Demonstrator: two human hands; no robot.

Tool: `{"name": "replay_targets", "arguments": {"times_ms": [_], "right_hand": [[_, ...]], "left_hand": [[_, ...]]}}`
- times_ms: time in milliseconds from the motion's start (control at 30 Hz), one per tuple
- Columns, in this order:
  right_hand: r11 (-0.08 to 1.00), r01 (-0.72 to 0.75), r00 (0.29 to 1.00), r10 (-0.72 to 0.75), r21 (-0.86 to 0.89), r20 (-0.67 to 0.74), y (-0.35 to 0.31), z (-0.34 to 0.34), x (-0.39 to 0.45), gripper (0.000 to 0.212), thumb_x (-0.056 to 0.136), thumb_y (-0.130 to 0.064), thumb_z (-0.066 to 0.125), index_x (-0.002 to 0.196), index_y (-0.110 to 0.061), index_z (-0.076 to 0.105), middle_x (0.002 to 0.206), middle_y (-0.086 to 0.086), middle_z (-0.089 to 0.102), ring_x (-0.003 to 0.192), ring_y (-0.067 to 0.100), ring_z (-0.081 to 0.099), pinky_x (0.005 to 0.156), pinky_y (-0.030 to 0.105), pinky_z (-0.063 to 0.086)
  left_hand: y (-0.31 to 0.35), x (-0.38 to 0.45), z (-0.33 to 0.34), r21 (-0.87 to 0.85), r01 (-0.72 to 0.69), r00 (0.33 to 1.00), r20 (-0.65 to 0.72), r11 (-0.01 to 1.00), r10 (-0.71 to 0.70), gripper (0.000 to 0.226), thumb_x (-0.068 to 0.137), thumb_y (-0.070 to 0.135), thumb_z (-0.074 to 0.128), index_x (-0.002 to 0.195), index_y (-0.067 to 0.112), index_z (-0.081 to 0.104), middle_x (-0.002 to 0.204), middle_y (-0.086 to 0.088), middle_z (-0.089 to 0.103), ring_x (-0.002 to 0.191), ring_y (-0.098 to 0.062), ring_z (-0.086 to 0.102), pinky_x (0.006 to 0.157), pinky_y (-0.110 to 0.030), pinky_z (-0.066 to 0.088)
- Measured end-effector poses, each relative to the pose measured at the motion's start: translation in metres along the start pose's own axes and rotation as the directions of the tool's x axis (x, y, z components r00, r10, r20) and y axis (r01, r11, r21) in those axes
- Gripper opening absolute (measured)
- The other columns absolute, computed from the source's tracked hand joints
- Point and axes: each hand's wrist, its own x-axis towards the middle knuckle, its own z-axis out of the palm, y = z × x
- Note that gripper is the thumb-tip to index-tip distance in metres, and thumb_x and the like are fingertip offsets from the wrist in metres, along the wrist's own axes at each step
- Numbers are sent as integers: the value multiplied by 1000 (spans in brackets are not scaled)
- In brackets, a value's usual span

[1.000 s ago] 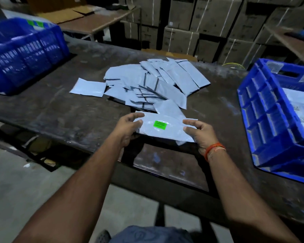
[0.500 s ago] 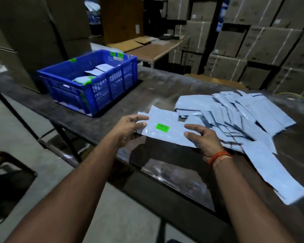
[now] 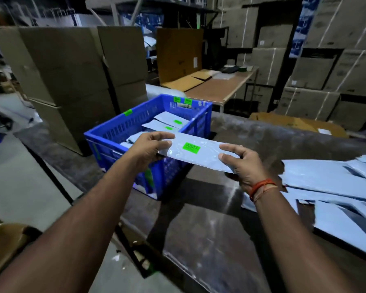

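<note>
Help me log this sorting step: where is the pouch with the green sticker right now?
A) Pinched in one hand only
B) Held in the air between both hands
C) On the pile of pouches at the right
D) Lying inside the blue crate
B: the left hand and the right hand each grip one end of the pouch, clear of the table beside the blue crate.

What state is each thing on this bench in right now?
Labelled pouch: held in the air by both ends, green sticker up.
Left hand: grips its left end.
Right hand: grips its right end.
Blue crate: open-topped, partly filled with stickered pouches.
Pouch pile: loose, overlapping on the table.
</note>
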Motion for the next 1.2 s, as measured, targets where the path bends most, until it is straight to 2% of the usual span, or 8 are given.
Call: {"name": "replay_targets", "arguments": {"times_ms": [133, 333, 467, 600, 867, 967, 1100, 1200], "right_hand": [[1000, 16, 1000, -16, 6, -14, -6, 58, 57, 25, 83, -11, 76, 108, -17, 75, 98, -2, 68, 61, 4, 59, 52, 22, 49], [996, 41, 997, -46, -78, -62, -18, 124, 126, 25, 82, -2, 75, 106, -10, 73, 89, 1, 69, 55, 0, 60, 50, 15, 47], [978, 47, 991, -71, -204, -111, -20, 161, 174, 25, 63, -17, 77, 88, -23, 74, 99, 5, 75, 76, 20, 70, 79, 45, 61], [956, -11, 983, -44, -292, -180, -19, 194, 206, 25, 54, -24, 72, 79, -27, 71, 99, 3, 74, 85, 27, 74, 83, 52, 60], [894, -181, 959, 68, -411, -276, 3, 225, 218, 28, 51, -18, 77, 78, -24, 76, 87, -4, 75, 84, 20, 73, 76, 47, 62], [852, -235, 950, 100, -468, -294, -1, 233, 200, 23, 63, -7, 81, 83, -18, 77, 82, 2, 74, 79, 25, 73, 76, 49, 62], [765, -254, 961, 130, -592, -244, -9, 244, 174, 18, 75, -3, 80, 91, -9, 76, 65, -8, 65, 60, 3, 60, 54, 16, 50], [700, -307, 951, 209, -644, -227, -13, 256, 160, 14, 74, 3, 78, 87, 2, 74, 45, -13, 58, 40, -4, 50, 38, 11, 37]], "left_hand": [[14, 57, -53, 32, -30, 1000, 0, 999, 30, 20, 94, 6, 65, 109, 17, 74, 82, -2, 60, 69, -10, 54, 64, -20, 52], [21, 135, -111, 59, 10, 999, 35, 998, -12, 25, 94, 3, 63, 114, 15, 71, 77, 0, 62, 65, -8, 57, 62, -20, 51], [28, 188, -140, 119, 42, 998, 32, 992, -46, 25, 95, 0, 60, 108, 18, 71, 78, -3, 65, 54, -8, 61, 48, -19, 51], [31, 235, -163, 224, 44, 995, 82, 974, -64, 24, 94, -2, 59, 103, 19, 68, 79, -6, 62, 60, -15, 56, 50, -18, 46], [13, 282, -192, 477, 105, 946, 221, 872, -236, 26, 93, -1, 64, 110, 17, 56, 52, -3, 53, 36, -12, 40, 47, -22, 41], [5, 287, -196, 516, 112, 906, 299, 849, -301, 27, 91, -1, 68, 105, 18, 55, 65, -8, 57, 42, -16, 47, 61, -32, 49], [-4, 281, -209, 711, -62, 854, 401, 701, -331, 26, 87, 7, 77, 104, 15, 59, 75, -12, 59, 58, -21, 49, 53, -31, 46], [-6, 271, -215, 780, -143, 800, 453, 609, -393, 32, 80, 5, 82, 104, 11, 61, 81, -15, 65, 69, -28, 58, 61, -41, 54]]}}
